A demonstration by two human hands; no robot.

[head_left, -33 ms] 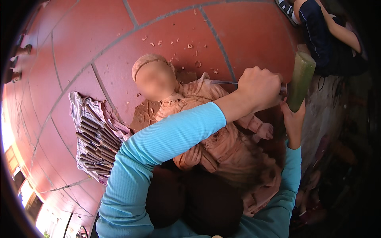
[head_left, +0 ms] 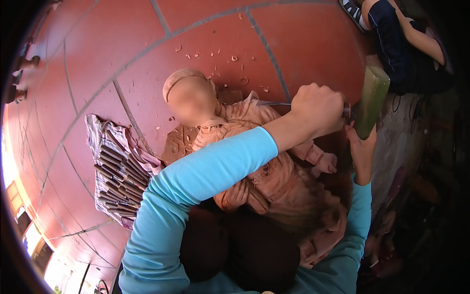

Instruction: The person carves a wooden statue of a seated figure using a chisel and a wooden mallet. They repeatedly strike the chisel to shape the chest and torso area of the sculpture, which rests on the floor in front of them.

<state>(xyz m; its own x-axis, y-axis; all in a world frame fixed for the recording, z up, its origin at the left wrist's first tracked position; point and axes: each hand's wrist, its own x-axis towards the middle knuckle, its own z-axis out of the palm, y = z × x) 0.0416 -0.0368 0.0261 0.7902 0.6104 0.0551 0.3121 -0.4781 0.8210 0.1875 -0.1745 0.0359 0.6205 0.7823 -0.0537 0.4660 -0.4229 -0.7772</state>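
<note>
Across the carved wooden figure (head_left: pixel 289 181) reaches my left arm, and my left hand (head_left: pixel 316 109) is closed in a fist around a chisel. The thin metal blade of this chisel (head_left: pixel 275 103) points left and meets the figure's shoulder; its handle end sticks out on the fist's right side. My right hand (head_left: pixel 362 147) grips the lower end of a green block-shaped mallet (head_left: pixel 373 98), which stands almost upright just right of the handle end, with a small gap between them. The figure lies on its back, head toward the upper left.
Left of the figure, several dark-handled carving tools (head_left: pixel 120 179) lie on a striped cloth (head_left: pixel 93 134). Wood shavings (head_left: pixel 234 58) dot the red tiled floor (head_left: pixel 215 34). Another person's leg in dark trousers (head_left: pixel 389 44) is at the upper right.
My left hand and the chisel have shifted very slightly left. The mallet in my right hand stays almost in place.
</note>
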